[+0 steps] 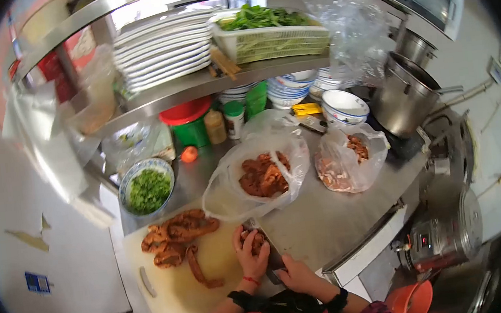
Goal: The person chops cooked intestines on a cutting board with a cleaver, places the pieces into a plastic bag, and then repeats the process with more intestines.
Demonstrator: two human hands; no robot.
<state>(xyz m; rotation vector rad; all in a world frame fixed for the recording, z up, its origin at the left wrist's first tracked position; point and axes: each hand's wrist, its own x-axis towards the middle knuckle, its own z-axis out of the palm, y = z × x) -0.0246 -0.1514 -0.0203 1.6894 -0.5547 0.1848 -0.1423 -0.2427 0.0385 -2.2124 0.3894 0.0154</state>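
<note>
My left hand (249, 260) is curled over chopped brown cooked meat (258, 239), gathering it against the blade at the board's right edge. In my right hand (301, 277) is a broad kitchen knife (275, 252), its blade pointing away from me beside the left fingers. Under the left hand lies a pale cutting board (179, 296). Larger brown pieces of meat (176, 230) rest on its far left part, with a thin strip (200, 273) nearer the middle. Beyond the board, an open plastic bag (297, 176) holds more brown meat (264, 176).
A bowl of chopped greens (150, 190) stands behind the board. A second bag of meat (348, 168) sits to the right, near a tall metal pot (404, 96). Overhead, a steel shelf (172, 91) carries stacked plates (162, 50) and a basket of greens (276, 42).
</note>
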